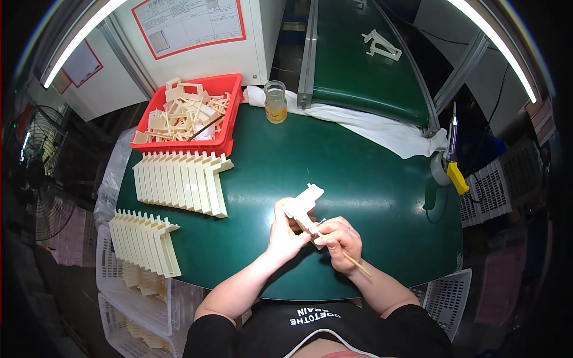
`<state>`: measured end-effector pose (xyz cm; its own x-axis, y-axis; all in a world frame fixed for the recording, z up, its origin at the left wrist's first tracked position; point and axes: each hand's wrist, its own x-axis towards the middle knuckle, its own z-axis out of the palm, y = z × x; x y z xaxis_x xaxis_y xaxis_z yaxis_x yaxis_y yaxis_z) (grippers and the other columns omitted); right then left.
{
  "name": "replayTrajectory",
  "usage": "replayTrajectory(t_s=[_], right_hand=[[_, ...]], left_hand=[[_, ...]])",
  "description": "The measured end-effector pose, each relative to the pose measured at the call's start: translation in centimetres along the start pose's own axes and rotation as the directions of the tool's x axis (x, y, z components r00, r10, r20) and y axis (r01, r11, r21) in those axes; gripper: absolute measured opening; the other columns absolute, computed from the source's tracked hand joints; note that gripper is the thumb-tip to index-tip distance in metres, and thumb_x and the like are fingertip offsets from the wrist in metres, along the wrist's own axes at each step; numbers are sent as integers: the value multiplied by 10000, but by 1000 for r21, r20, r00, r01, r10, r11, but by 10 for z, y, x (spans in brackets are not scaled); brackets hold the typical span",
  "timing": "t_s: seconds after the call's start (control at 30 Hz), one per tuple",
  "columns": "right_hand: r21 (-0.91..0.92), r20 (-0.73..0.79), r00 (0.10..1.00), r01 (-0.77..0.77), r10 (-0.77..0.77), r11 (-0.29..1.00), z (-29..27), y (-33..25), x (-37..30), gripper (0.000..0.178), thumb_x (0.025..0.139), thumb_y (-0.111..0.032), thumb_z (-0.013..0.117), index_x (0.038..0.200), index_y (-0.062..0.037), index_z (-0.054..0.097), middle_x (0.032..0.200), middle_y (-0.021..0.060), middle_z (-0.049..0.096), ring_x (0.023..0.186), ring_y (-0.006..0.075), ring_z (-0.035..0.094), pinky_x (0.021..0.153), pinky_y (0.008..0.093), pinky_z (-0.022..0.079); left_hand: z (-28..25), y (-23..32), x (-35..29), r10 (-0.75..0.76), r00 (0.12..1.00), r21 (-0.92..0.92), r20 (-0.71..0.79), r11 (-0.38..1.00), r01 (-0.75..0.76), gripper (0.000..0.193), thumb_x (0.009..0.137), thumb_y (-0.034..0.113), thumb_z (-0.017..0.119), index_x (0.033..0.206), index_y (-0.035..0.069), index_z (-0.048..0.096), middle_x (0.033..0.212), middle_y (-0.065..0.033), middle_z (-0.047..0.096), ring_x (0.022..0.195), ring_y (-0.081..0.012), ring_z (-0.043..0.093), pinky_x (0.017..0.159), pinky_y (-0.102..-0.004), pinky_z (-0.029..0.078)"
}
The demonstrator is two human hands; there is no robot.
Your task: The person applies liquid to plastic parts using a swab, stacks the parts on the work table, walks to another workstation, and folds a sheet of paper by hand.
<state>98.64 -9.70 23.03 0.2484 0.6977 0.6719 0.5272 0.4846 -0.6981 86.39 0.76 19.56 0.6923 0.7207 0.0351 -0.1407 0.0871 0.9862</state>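
My left hand [283,234] is closed around a cream plastic part [304,203], held tilted above the middle of the green table. A thin wooden stick [358,266] is pinched in my right hand [342,243], its upper end close to the lower end of the part. Fingers of both hands hide where the stick meets the part. On the left, similar cream parts stand in two neat rows, a far row [179,182] and a nearer row [143,241].
A red bin [224,140] of loose cream pieces stands at the far left, with a glass jar [275,102] beside it. White cloth [370,130] lies along a green conveyor [364,77] carrying a cream part [382,46]. A yellow-handled tool [457,177] sits at the right edge.
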Motion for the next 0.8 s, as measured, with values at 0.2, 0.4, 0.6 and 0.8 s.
replayTrajectory(t_s=[0.2,0.4,0.6,0.8], right_hand=[[-263,-80,989,96,-121,960,-11,13,6,131,926,-163,618,840,-65,624,909,105,676,807,269,625,744,380,466],[-387,-165,985,-16,-52,922,-24,21,6,107,930,-107,600,845,-51,634,894,130,655,799,291,609,709,368,469],[-249,-303,947,31,-108,968,-25,20,3,233,972,-167,526,795,-50,621,838,120,648,749,254,588,690,341,475],[-290,-273,959,-161,80,943,-33,26,7,367,947,-230,500,640,-42,572,718,94,586,731,246,542,688,353,435]], left_hand=[[-5,5,4,-59,992,-232,114,969,85,544,890,23,663,1286,48,289,1118,-156,570,945,-255,686,834,-374,587],[-7,17,6,-205,922,-502,329,789,354,495,971,199,584,1306,21,266,1112,-178,583,860,-308,712,747,-419,623],[-8,36,6,523,827,767,209,436,-470,512,619,41,726,1117,134,650,1150,-43,610,1116,-263,569,1060,-536,324],[-16,31,5,681,674,746,286,282,-603,490,636,50,700,1097,217,690,1000,27,614,1017,-163,598,1091,-464,207]])
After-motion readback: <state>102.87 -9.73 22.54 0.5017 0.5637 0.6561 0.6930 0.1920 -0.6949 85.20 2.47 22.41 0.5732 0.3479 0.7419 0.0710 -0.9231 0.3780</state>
